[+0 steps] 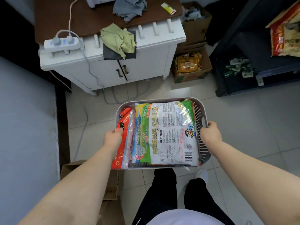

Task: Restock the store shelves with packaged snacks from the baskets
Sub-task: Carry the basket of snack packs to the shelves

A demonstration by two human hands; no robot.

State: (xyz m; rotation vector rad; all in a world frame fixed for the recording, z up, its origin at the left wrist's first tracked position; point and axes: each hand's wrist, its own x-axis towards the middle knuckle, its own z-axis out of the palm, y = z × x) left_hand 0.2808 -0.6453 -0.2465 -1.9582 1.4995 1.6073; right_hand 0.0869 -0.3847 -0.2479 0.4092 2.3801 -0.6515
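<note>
I hold a white slotted plastic basket (pixel 204 144) level in front of me, above the tiled floor. My left hand (pixel 113 137) grips its left rim and my right hand (pixel 210 132) grips the handle on its right side. A large white and green snack bag (pixel 168 133) lies flat on top inside it. A red snack bag (pixel 123 127) pokes out along the left edge, partly under my left thumb. A dark shelf unit (pixel 240 65) stands at the right, with a red and yellow snack bag (pixel 285 34) on an upper level.
A white cabinet (pixel 113 69) stands ahead with cloths, a power strip (pixel 61 43) and cables hanging to the floor. A cardboard box of yellow snack packs (pixel 188 65) sits between cabinet and shelf. Another carton (pixel 110 184) lies by my left leg. A pale wall runs along the left.
</note>
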